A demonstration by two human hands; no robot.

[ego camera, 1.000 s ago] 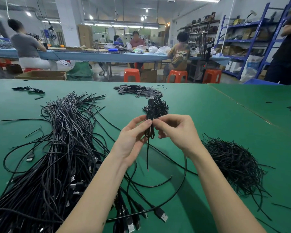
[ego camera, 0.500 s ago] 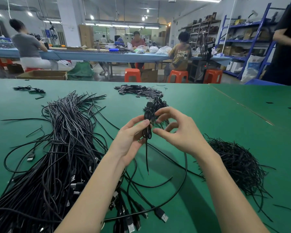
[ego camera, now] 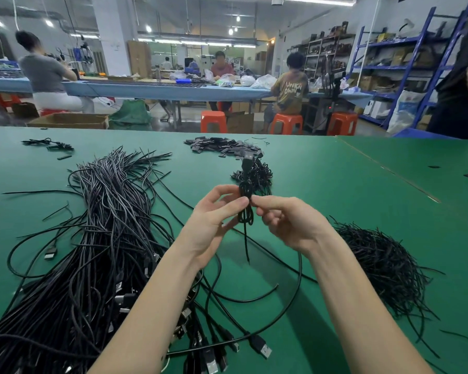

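Note:
I hold a coiled black USB cable (ego camera: 246, 190) upright above the green table (ego camera: 335, 190), its plug pointing up and a thin black tail hanging down below it. My left hand (ego camera: 214, 220) pinches the coil at its middle between thumb and fingers. My right hand (ego camera: 287, 220) pinches the same spot from the right with its fingertips, the other fingers curled. Whether a twist tie is between the fingers cannot be made out.
A big heap of loose black cables (ego camera: 92, 238) covers the left. A pile of black twist ties (ego camera: 384, 257) lies right of my hands. Finished coils (ego camera: 260, 174) and small dark tabs (ego camera: 222, 147) sit farther back. People work at a blue bench (ego camera: 157, 89) behind.
My right hand had opened and arched over the coil half a second ago; now its fingers are back down, pinching the coil's middle. The left hand has kept its hold.

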